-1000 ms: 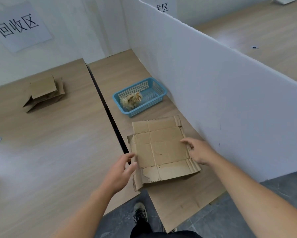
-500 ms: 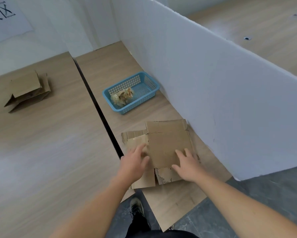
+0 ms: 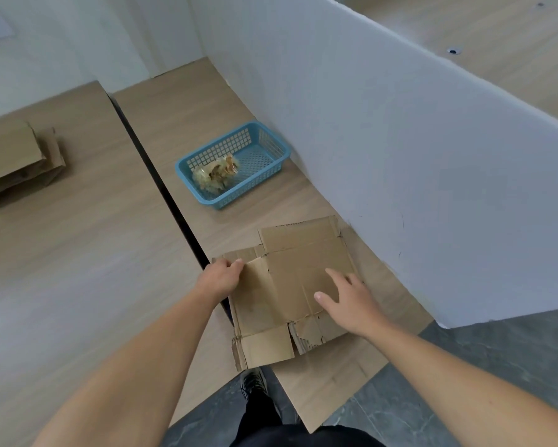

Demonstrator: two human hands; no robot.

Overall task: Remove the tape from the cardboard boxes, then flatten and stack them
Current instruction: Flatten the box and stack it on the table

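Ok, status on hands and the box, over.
Left hand grips the flattened box at its left edge; right hand open, pressing on top. It lies flat on the table. Blue basket sits apart, beyond it.

Behind the flattened box (image 3: 287, 285) — a basket (image 3: 248, 188) holding wadded tape (image 3: 214, 174); right of both, a partition (image 3: 400, 156); far left on the table (image 3: 77, 269), stacked cardboard (image 3: 16, 159).
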